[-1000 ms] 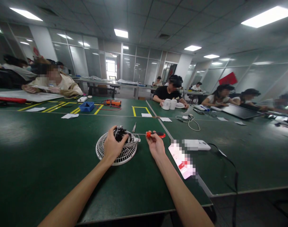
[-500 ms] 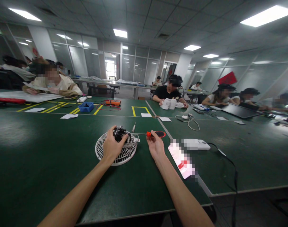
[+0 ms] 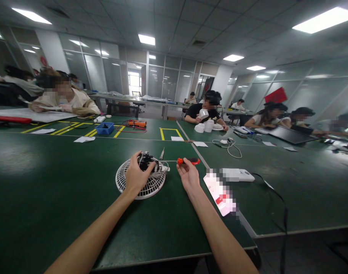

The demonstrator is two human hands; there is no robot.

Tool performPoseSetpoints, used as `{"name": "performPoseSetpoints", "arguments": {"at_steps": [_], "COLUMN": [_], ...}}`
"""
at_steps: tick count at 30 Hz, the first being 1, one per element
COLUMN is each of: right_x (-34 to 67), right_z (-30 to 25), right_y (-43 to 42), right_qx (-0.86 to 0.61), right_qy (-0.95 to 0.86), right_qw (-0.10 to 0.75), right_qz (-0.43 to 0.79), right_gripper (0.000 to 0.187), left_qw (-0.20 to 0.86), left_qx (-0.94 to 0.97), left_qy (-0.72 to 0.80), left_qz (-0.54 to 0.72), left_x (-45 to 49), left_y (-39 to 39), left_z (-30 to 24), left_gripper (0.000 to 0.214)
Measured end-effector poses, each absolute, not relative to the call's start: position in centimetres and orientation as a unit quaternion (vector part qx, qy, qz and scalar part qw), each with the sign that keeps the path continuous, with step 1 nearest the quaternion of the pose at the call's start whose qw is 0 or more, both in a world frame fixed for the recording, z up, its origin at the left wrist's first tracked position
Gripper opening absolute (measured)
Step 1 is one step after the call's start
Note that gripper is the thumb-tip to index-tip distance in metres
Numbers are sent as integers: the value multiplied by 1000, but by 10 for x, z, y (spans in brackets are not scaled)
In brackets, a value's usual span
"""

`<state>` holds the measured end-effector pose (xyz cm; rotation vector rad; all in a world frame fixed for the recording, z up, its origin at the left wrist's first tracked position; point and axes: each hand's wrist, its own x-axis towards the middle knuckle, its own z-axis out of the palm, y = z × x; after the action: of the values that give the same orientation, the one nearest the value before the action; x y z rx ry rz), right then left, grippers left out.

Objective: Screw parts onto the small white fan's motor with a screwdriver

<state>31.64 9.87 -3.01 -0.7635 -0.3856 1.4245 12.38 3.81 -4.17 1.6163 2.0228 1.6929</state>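
My left hand (image 3: 136,174) is closed around a black fan motor (image 3: 145,161) with white wires, which sits on a round white fan grille (image 3: 144,190) lying on the green table. In my right hand (image 3: 189,176) is a screwdriver (image 3: 192,161) with a red and black handle, pinched between thumb and fingers. Its thin shaft points left, level, toward the motor's right side. Whether the tip touches the motor I cannot make out. Just behind the motor lies a small slim tool (image 3: 162,153) with a pale handle.
Right of my right hand lie a pink sheet or phone-like card (image 3: 221,196) and a white device (image 3: 239,174) with a black strap (image 3: 284,213). Further off stand a blue bin (image 3: 104,128), an orange meter (image 3: 137,123) and a white cable (image 3: 233,150). A person across the table handles white parts.
The handle of the screwdriver has turned a little in my right hand. My left hand keeps its place on the motor. Across the table, the person has lifted a white cup-shaped part.
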Motion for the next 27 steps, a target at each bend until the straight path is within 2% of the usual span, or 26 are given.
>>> {"name": "performPoseSetpoints", "arguments": {"at_steps": [8,27], "right_x": [317,320], "right_z": [-25,-23], "right_y": [95,94], "right_qx": [-334,-295], "right_qy": [-177,-165], "right_qw": [668,653], "right_qz": [641,678], "right_gripper": [24,43], "left_qw": [26,3], "left_qx": [517,541], "left_qy": [656,642], "left_qz": [549,543], "left_x": [123,122], "left_y": [39,40], "left_z": [-43,-43], "left_gripper": [67,67]}}
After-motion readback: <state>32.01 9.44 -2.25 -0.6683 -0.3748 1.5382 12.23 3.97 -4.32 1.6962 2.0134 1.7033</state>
